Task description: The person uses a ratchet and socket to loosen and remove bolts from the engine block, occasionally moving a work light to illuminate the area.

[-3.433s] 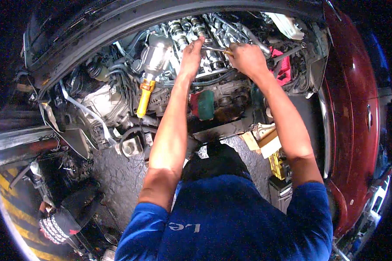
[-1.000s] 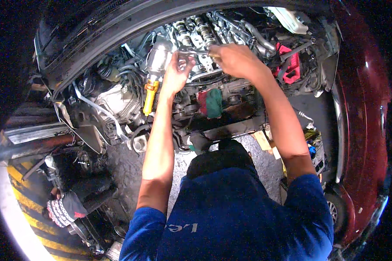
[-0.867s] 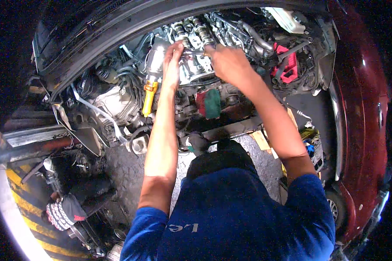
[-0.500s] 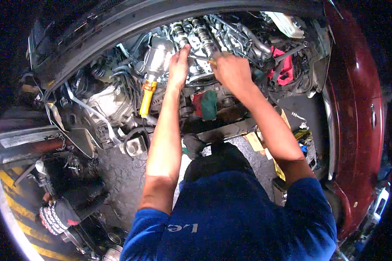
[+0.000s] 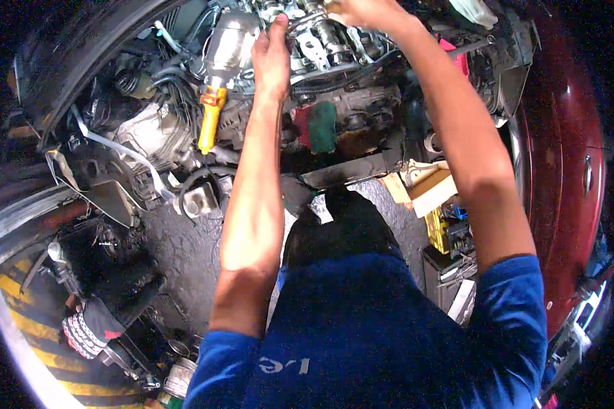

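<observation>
One bare right hand (image 5: 367,11) gripped one slim silver metal tool (image 5: 307,20); one bare left hand (image 5: 271,58) met its other end, pinch unclear.

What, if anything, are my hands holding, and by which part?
A metal-shafted tool: the right hand grips its right end. The left hand is at its left end; whether it grips there can't be told.

We see a lamp (image 5: 214,94) with a yellow handle (image 5: 208,131), orange band and silvery head (image 5: 232,42), a cloth (image 5: 322,127) that is part green, part dark red, and silvery engine parts (image 5: 314,51). Our shirt (image 5: 361,327) is blue with pale lettering (image 5: 280,366), the nearby car (image 5: 563,157) deep red, the box (image 5: 434,189) tan, and one strip of floor (image 5: 24,310) striped yellow and dark grey.
</observation>
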Action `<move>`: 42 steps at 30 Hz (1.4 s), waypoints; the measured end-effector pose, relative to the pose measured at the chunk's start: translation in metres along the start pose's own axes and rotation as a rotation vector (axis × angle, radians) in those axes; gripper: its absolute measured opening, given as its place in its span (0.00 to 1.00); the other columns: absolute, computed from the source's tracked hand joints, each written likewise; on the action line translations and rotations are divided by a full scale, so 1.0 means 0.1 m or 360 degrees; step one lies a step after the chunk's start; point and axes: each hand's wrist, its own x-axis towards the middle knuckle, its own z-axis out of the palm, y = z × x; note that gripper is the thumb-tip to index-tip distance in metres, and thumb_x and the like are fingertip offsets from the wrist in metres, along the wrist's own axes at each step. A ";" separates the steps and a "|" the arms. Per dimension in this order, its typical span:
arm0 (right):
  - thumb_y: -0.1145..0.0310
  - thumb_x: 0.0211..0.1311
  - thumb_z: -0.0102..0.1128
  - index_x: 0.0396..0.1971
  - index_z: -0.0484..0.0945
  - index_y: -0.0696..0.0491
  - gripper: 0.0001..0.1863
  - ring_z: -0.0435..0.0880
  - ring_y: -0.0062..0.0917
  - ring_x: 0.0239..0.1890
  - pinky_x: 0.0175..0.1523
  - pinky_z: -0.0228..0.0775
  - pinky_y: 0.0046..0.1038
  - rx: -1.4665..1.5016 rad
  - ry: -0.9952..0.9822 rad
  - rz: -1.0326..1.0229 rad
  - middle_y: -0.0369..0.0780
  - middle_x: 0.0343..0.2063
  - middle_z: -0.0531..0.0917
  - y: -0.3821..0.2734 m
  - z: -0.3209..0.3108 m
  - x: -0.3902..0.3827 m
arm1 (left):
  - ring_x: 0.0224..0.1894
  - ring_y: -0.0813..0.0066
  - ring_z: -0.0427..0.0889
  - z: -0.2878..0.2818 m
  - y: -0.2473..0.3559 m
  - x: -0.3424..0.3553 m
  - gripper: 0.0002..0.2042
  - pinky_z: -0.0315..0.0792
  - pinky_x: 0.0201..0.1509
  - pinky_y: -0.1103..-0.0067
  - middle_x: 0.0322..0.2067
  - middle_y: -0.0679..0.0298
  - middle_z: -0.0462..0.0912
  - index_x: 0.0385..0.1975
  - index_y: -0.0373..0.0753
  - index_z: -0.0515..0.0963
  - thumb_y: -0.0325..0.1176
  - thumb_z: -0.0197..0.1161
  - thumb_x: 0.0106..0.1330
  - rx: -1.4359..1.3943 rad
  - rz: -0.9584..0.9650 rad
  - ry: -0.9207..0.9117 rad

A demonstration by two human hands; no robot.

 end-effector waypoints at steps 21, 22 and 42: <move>0.62 0.64 0.49 0.61 0.67 0.48 0.25 0.61 0.43 0.66 0.66 0.53 0.47 -0.0249 -0.0604 0.0273 0.48 0.61 0.68 -0.36 -0.15 0.20 | 0.25 0.79 0.68 -0.10 0.13 -0.14 0.29 0.62 0.31 0.79 0.19 0.68 0.73 0.24 0.32 0.77 0.58 0.52 0.67 0.0322 -0.0066 -0.0127; 0.62 0.64 0.49 0.61 0.67 0.48 0.25 0.61 0.43 0.66 0.66 0.53 0.47 -0.0262 -0.0603 0.0280 0.48 0.61 0.68 -0.28 -0.03 0.16 | 0.26 0.78 0.69 -0.05 0.14 -0.12 0.30 0.64 0.31 0.78 0.19 0.66 0.74 0.23 0.32 0.76 0.60 0.52 0.67 0.0279 -0.0040 -0.0143; 0.63 0.58 0.63 0.45 0.79 0.52 0.16 0.80 0.45 0.40 0.46 0.72 0.39 0.0356 0.0146 0.0240 0.47 0.36 0.83 -0.35 -0.30 -0.26 | 0.39 0.64 0.82 -0.35 0.11 0.14 0.15 0.71 0.47 0.71 0.36 0.51 0.84 0.43 0.32 0.77 0.38 0.61 0.65 0.0667 0.0436 -0.0335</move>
